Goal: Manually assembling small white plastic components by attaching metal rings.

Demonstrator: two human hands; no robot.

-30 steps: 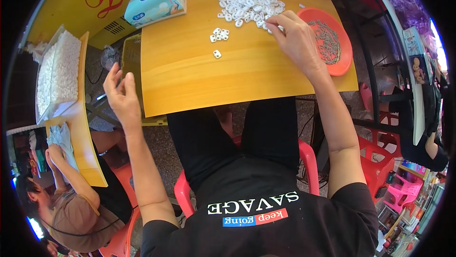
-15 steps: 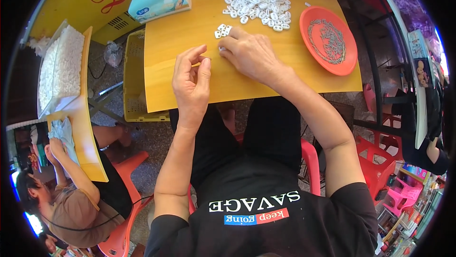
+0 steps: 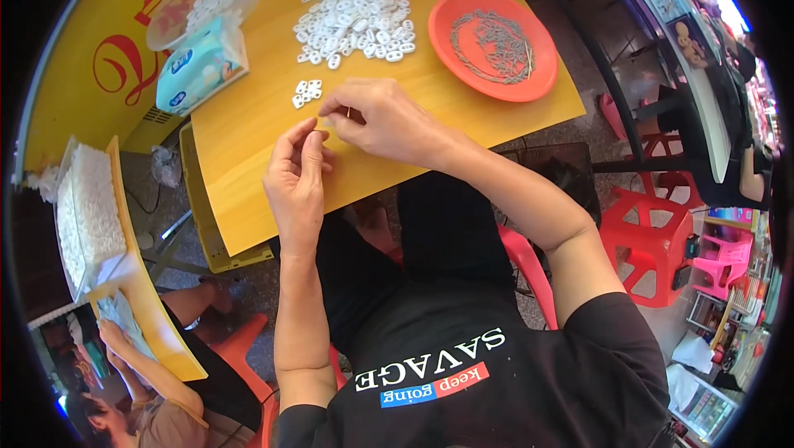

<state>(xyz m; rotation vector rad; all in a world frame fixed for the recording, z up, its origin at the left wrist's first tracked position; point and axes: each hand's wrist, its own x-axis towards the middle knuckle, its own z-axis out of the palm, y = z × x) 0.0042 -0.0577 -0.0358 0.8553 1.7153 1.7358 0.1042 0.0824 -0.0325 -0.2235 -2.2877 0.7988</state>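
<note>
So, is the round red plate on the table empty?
Not empty: many small grey metal-looking pieces lie inside the round red plate.

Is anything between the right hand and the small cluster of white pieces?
Nothing visible: only the yellow tabletop shows between the right hand and the small cluster of white pieces. The left hand is close but outside that gap.

The left hand (image 3: 296, 187) and right hand (image 3: 390, 121) are close together near white pieces (image 3: 311, 93) on a table (image 3: 238, 168).

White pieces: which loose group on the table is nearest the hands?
The small cluster, close to the right hand and left hand; the large pile lies farther away.
</note>
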